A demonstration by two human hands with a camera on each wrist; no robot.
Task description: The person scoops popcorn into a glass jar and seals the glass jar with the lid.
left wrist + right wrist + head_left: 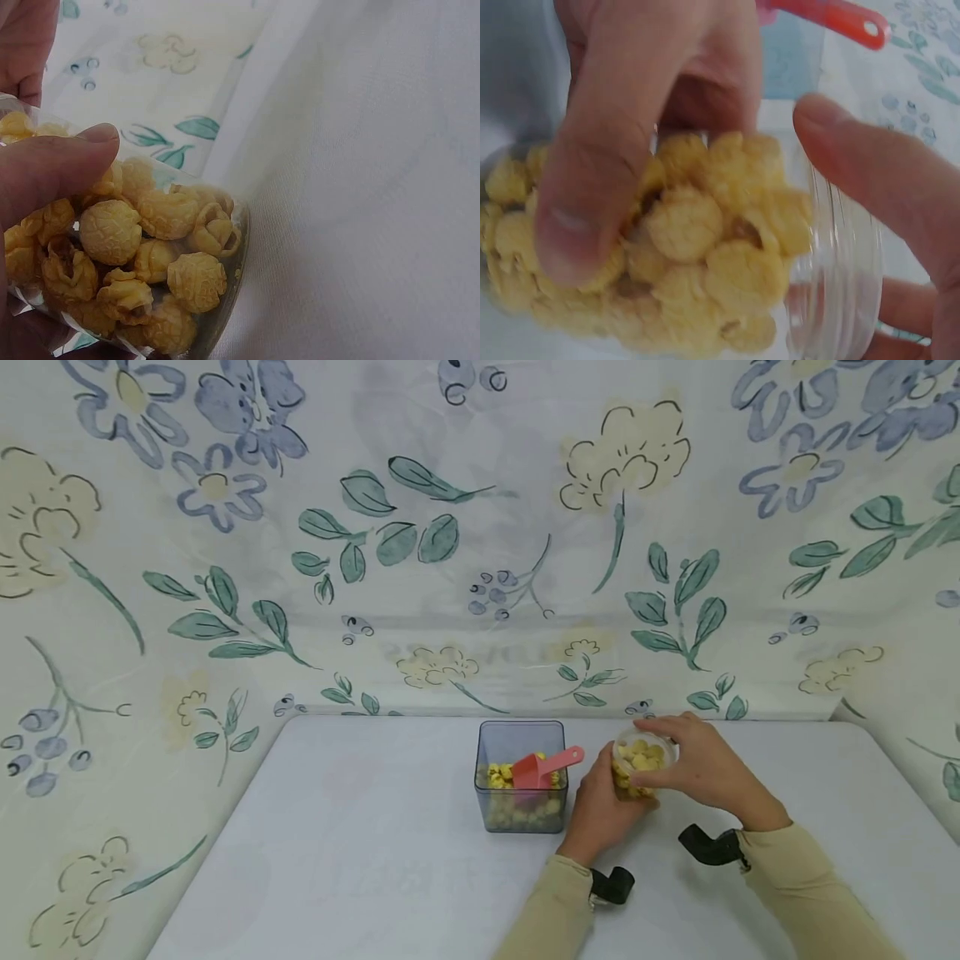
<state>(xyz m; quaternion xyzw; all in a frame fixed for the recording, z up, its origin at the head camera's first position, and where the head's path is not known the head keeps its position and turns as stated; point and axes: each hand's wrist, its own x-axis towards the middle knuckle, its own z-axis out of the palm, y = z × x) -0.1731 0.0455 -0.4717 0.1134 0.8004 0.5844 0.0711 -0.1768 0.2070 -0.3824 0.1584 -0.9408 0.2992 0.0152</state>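
Note:
A clear jar point(642, 758) filled with round yellow popcorn point(682, 225) is tilted above the table's right side. My left hand point(606, 802) grips its body, with the thumb point(67, 169) lying along the wall. Around the jar's mouth end my right hand point(705, 768) curls its thumb and fingers. A clear ridged rim point(840, 255) shows between them; whether a clear lid sits on it I cannot tell. Left of the hands stands a translucent blue-grey bin point(521, 810) with popcorn inside. A pink scoop point(534, 770) rests in it, its handle over the right edge.
The white table point(337, 827) extends to both sides of the bin and hands. Behind it hangs a flower-printed cloth point(480, 543). A dark wrist camera point(708, 845) is strapped at the right sleeve, another camera point(613, 885) at the left.

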